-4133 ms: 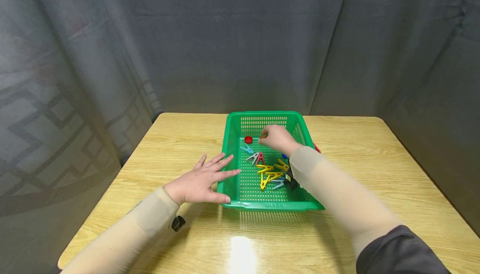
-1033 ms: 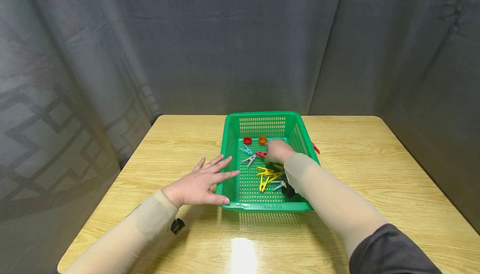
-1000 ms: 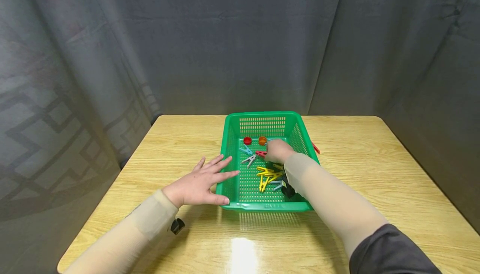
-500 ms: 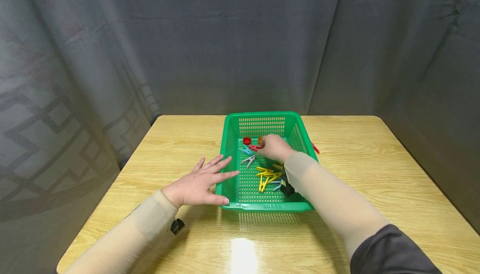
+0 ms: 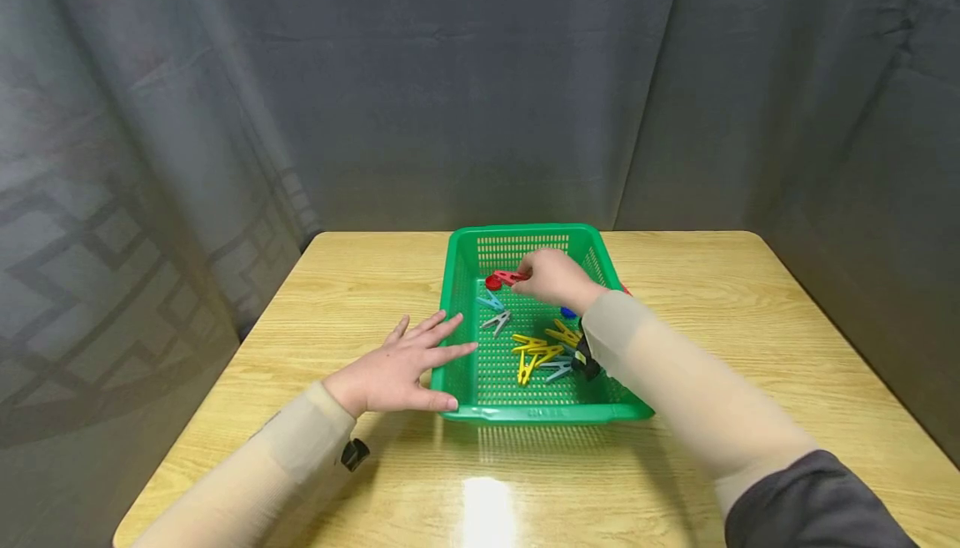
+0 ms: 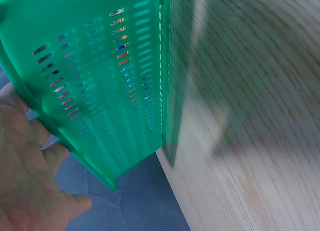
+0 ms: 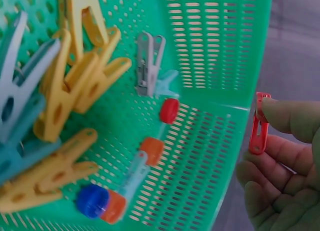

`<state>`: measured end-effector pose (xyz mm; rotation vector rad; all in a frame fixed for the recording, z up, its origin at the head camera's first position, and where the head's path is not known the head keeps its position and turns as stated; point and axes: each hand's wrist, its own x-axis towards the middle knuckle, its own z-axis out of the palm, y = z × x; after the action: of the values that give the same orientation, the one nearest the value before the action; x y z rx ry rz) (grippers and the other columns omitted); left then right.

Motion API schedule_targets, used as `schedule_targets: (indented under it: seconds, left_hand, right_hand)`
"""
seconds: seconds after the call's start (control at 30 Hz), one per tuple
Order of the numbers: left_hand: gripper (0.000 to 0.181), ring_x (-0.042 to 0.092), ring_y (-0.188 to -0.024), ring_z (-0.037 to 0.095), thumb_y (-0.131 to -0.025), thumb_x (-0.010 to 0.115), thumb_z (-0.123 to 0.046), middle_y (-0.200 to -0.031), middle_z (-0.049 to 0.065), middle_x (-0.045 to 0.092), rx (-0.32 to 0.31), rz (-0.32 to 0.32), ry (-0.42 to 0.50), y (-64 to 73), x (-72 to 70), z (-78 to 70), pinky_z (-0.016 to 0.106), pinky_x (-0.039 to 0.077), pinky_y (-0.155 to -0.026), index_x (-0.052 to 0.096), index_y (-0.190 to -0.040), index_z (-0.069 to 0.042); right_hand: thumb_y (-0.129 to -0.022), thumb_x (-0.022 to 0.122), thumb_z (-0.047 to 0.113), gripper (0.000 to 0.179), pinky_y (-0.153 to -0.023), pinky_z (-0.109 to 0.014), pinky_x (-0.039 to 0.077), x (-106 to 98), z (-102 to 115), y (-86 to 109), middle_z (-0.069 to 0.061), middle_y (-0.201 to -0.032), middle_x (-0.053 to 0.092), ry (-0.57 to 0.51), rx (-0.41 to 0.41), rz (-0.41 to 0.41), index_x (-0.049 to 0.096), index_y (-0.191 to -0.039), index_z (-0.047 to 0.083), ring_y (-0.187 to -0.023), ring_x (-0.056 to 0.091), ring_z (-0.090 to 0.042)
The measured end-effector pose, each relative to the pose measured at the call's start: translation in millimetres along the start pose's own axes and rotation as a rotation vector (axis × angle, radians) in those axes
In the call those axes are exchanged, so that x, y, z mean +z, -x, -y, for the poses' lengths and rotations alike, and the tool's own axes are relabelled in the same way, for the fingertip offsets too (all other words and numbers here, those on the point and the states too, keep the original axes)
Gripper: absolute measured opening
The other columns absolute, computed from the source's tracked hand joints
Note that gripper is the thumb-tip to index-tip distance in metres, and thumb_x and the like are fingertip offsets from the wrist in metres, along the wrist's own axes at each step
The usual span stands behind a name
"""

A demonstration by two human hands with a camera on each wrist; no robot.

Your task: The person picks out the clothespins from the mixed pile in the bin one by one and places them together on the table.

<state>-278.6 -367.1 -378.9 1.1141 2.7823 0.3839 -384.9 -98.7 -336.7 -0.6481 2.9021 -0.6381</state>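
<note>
The red peg [image 5: 507,277] could slip, as the right hand [image 5: 557,279] pinches one end near the basket's [image 5: 540,414] far edge, the left hand's [image 5: 395,369] fingers apart.

In the head view, the right hand [image 5: 558,278] hides one end of the red clip [image 5: 507,277] and an entire orange cap [image 7: 152,151]; we cannot read the marks on the basket rim [image 5: 545,414] (too small). The left wrist view crops the left hand [image 6: 31,171].

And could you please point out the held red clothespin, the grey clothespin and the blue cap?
Red clothespin [image 7: 258,136], right wrist view: its lower half.
Grey clothespin [image 7: 145,58], right wrist view: near its middle.
Blue cap [image 7: 92,201], right wrist view: middle of its visible side.
</note>
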Motion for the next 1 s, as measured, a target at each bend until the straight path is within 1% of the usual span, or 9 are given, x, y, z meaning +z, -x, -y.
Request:
schedule_targets:
  seconds: [0.2, 0.37, 0.43, 0.53, 0.63, 0.87, 1.0]
  left_hand:
    - [0.076, -0.001, -0.147, 0.021, -0.085, 0.057, -0.066, -0.161, -0.007, 0.002, -0.005, 0.004, 0.004, -0.9, -1.0, 0.4, 0.065, 0.002, -0.109, 0.032, -0.150, -0.035]
    - [0.076, -0.001, -0.147, 0.021, -0.085, 0.056, -0.066, -0.161, -0.006, 0.002, -0.007, 0.012, 0.005, -1.4, -2.2, 0.8, 0.065, 0.001, -0.109, 0.032, -0.150, -0.035]
    - [0.076, -0.001, -0.147, 0.021, -0.085, 0.055, -0.067, -0.161, -0.006, 0.002, -0.007, 0.014, 0.001, -1.5, -2.3, 0.8, 0.065, 0.001, -0.109, 0.032, -0.150, -0.035]
    - [0.077, -0.001, -0.147, 0.021, -0.085, 0.054, -0.068, -0.161, -0.006, 0.002, -0.005, 0.013, -0.004, -1.6, -2.2, 0.9, 0.065, 0.001, -0.109, 0.032, -0.150, -0.035]
    - [0.077, -0.001, -0.147, 0.021, -0.084, 0.053, -0.070, -0.161, -0.006, 0.002, -0.006, 0.011, -0.007, -1.7, -2.1, 1.0, 0.065, 0.001, -0.109, 0.032, -0.150, -0.035]
    - [0.079, -0.001, -0.147, 0.021, -0.083, 0.048, -0.074, -0.161, -0.006, 0.002, -0.002, 0.004, -0.010, -2.3, -1.3, 1.5, 0.065, 0.002, -0.109, 0.032, -0.150, -0.036]
    - [0.079, -0.001, -0.147, 0.020, -0.083, 0.048, -0.075, -0.161, -0.006, 0.002, -0.004, 0.003, -0.012, -2.4, -1.1, 1.6, 0.065, 0.002, -0.109, 0.031, -0.150, -0.036]
  right_hand:
    - [-0.088, 0.070, 0.026, 0.015, -0.058, -0.031, 0.040, -17.9, 2.8, 6.1, -0.002, -0.082, 0.066, -0.035, -0.003, -0.022, 0.071, -0.090, 0.011, -0.065, 0.050, -0.020]
    - [-0.089, 0.069, 0.027, 0.018, -0.062, -0.032, 0.043, -30.4, 2.6, 9.5, -0.003, -0.089, 0.066, -0.004, 0.003, -0.058, 0.071, -0.095, 0.010, -0.068, 0.053, -0.019]
    - [-0.088, 0.069, 0.027, 0.018, -0.064, -0.033, 0.044, -35.4, 1.0, 11.1, -0.004, -0.089, 0.067, 0.010, -0.005, -0.073, 0.071, -0.094, 0.010, -0.070, 0.054, -0.021]
    - [-0.088, 0.070, 0.026, 0.018, -0.068, -0.036, 0.045, -41.9, -4.7, 12.7, -0.006, -0.090, 0.067, 0.022, -0.017, -0.102, 0.072, -0.093, 0.008, -0.076, 0.055, -0.023]
    - [-0.088, 0.070, 0.025, 0.023, -0.075, -0.040, 0.047, -48.7, -12.3, 15.1, -0.010, -0.096, 0.068, 0.019, -0.018, -0.122, 0.072, -0.099, 0.004, -0.084, 0.056, -0.026]
    - [-0.090, 0.067, 0.025, 0.033, -0.085, -0.048, 0.048, -66.3, -31.8, 26.5, -0.019, -0.110, 0.066, 0.011, 0.034, -0.136, 0.069, -0.110, -0.002, -0.098, 0.058, -0.033]
    - [-0.091, 0.066, 0.025, 0.036, -0.087, -0.050, 0.047, -73.9, -42.7, 34.1, -0.022, -0.114, 0.064, 0.003, 0.059, -0.147, 0.067, -0.113, -0.004, -0.103, 0.057, -0.036]
